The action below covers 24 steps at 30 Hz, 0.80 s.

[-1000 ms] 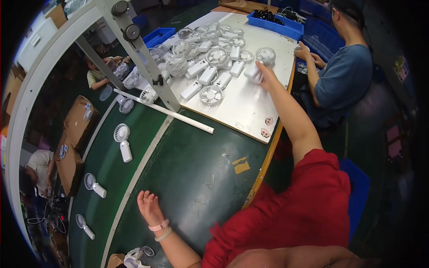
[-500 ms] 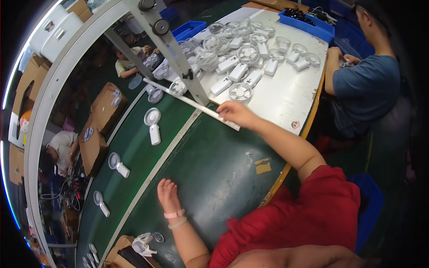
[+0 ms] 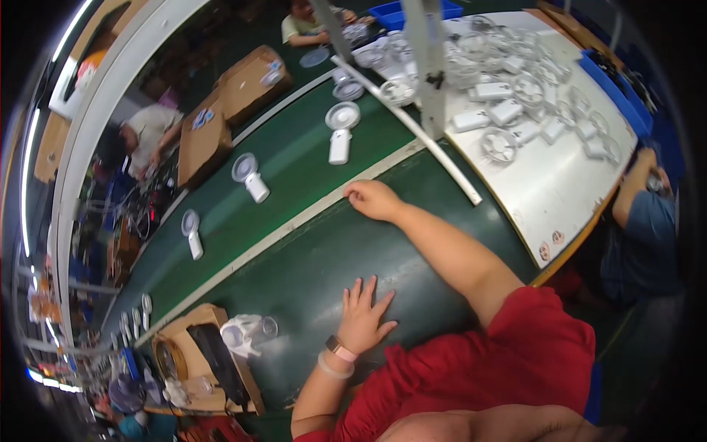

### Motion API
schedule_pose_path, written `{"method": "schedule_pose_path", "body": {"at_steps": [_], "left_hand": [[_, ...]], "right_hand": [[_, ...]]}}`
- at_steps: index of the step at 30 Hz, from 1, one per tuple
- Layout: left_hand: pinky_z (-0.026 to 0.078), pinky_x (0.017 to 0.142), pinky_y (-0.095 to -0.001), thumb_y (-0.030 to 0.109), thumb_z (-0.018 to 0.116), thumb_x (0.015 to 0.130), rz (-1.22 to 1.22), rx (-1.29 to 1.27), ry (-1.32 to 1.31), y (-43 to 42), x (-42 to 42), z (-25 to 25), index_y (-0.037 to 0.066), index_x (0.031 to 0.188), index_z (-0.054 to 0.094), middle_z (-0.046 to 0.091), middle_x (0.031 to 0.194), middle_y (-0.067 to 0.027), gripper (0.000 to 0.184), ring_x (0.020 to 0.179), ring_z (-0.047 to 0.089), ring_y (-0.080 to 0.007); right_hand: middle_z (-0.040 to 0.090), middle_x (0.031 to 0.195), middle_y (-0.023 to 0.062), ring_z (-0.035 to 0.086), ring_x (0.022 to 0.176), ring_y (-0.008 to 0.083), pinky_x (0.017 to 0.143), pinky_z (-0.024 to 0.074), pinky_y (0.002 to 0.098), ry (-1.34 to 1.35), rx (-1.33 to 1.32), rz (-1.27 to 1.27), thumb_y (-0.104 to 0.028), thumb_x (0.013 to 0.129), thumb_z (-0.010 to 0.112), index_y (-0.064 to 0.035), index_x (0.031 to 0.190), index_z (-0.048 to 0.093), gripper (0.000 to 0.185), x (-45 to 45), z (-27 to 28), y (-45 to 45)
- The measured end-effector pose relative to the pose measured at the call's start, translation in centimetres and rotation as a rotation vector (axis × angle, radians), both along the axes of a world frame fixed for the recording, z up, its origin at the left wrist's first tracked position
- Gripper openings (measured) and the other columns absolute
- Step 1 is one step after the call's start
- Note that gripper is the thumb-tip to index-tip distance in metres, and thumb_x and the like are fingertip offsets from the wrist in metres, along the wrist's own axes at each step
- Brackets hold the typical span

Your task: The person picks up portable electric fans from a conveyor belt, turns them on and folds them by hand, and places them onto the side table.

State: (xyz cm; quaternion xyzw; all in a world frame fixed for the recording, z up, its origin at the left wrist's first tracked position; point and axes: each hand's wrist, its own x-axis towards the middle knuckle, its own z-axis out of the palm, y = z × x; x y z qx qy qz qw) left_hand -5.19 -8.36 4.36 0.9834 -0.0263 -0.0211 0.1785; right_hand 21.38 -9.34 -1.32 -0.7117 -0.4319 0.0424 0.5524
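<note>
My left hand (image 3: 361, 324) rests with fingers spread on the dark green tabletop (image 3: 309, 272), and nothing is in it. It wears a watch with a pink band (image 3: 339, 349) and a pale bracelet (image 3: 335, 367). Over the pale strip (image 3: 287, 225) between tabletop and belt, my right hand (image 3: 374, 200) has its fingers curled in, with no object showing in them. Beyond that strip, white handheld fans lie on the green belt (image 3: 287, 199); the closest to my right hand is one fan (image 3: 339, 146), with another fan (image 3: 256, 187) farther left.
Many white fans (image 3: 508, 110) are heaped on the white table (image 3: 567, 199) at right. A white bar (image 3: 442, 158) and metal post (image 3: 431, 74) stand between. An open cardboard box (image 3: 243, 368) is at lower left. Co-workers sit opposite and at right; a blue tray (image 3: 618, 92) holds dark parts.
My view has turned left. My right hand has moved from the white bar to the belt's edge and curled. My left hand has come down onto the tabletop, fingers spread.
</note>
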Motion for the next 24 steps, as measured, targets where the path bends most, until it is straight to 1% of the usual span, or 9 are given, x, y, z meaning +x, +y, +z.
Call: {"method": "schedule_pose_path", "body": {"at_steps": [4,5,8,11,13,16,18,22,24], "left_hand": [[0.033,0.093,-0.0482,0.011,0.067,0.068,0.252,-0.185,-0.382,2.9,-0.4,2.5,0.003,0.064,0.054,0.055,0.102,-0.0129,0.016,0.107,0.044,-0.0366],[0.042,0.078,-0.0421,0.007,0.062,0.072,0.283,-0.199,-0.497,3.9,-0.1,3.8,0.003,0.066,0.053,0.058,0.085,-0.0109,0.012,0.089,0.053,-0.0324],[0.036,0.048,-0.0280,0.004,0.047,0.087,0.465,-0.650,-0.581,5.4,-0.6,6.8,0.001,0.082,0.055,0.045,0.058,-0.0070,0.010,0.048,0.043,-0.0187],[0.033,0.044,-0.0272,0.000,0.047,0.086,0.254,-1.001,-0.746,4.9,-0.2,11.1,-0.001,0.105,0.051,0.044,0.058,-0.0051,0.020,0.045,0.040,-0.0161],[0.030,0.039,-0.0281,-0.002,0.051,0.080,-0.036,-0.877,-0.964,4.6,0.5,13.3,0.001,0.104,0.053,0.042,0.058,-0.0023,0.024,0.043,0.038,-0.0163],[0.024,0.036,-0.0274,0.001,0.058,0.072,-0.424,-0.874,-0.979,5.1,1.3,16.5,0.018,0.104,0.059,0.042,0.055,-0.0008,0.036,0.040,0.036,-0.0135],[0.022,0.035,-0.0266,0.003,0.058,0.073,-0.390,-0.887,-1.083,4.0,1.5,17.3,0.018,0.090,0.056,0.039,0.052,-0.0003,0.023,0.039,0.033,-0.0131],[0.021,0.036,-0.0223,0.051,0.054,0.082,-0.519,-0.905,-0.923,3.8,1.7,19.3,0.054,0.115,0.046,0.034,0.048,0.0033,0.034,0.037,0.026,-0.0100],[0.021,0.036,-0.0223,0.050,0.053,0.083,-0.484,-0.904,-1.002,3.3,1.9,19.3,0.054,0.114,0.046,0.034,0.048,0.0033,0.032,0.037,0.025,-0.0099]], "right_hand": [[0.063,0.078,0.0070,0.059,0.070,0.0136,0.065,0.0472,0.0284,0.293,0.001,0.082,-0.012,0.082,0.056,-0.0048,0.095,0.060,0.015,1.3,-1.0,0.1],[0.062,0.076,0.0067,0.058,0.070,0.0133,0.066,0.0472,0.0273,0.302,-0.065,0.045,-0.012,0.083,0.056,-0.0049,0.096,0.060,0.015,1.6,-1.3,0.4],[0.061,0.080,0.0057,0.057,0.072,0.0125,0.067,0.0468,0.0260,0.230,-0.064,0.109,-0.011,0.082,0.057,-0.0043,0.096,0.060,0.016,1.5,-1.7,0.4],[0.061,0.080,0.0062,0.058,0.073,0.0134,0.068,0.0465,0.0260,0.205,-0.115,0.138,-0.010,0.081,0.057,-0.0046,0.096,0.060,0.017,1.5,-1.8,0.3],[0.062,0.080,0.0056,0.058,0.073,0.0124,0.068,0.0460,0.0257,0.226,-0.109,0.134,-0.011,0.081,0.058,-0.0055,0.096,0.060,0.017,1.8,-2.0,0.3],[0.057,0.084,-0.0013,0.051,0.075,0.0043,0.071,0.0411,0.0168,0.294,-0.179,0.146,-0.001,0.081,0.054,-0.0012,0.103,0.057,0.022,2.0,-1.5,0.2],[0.056,0.084,-0.0012,0.051,0.076,0.0042,0.072,0.0408,0.0167,0.311,-0.194,0.151,0.000,0.081,0.053,-0.0010,0.103,0.057,0.022,1.7,-1.2,0.2],[0.062,0.082,0.0034,0.057,0.075,0.0103,0.071,0.0450,0.0236,0.295,-0.147,0.125,-0.009,0.080,0.058,-0.0050,0.098,0.060,0.019,1.9,-1.4,0.2],[0.062,0.083,0.0031,0.057,0.076,0.0102,0.071,0.0450,0.0235,0.294,-0.161,0.124,-0.008,0.080,0.057,-0.0051,0.098,0.060,0.019,1.8,-1.2,0.2]]}}
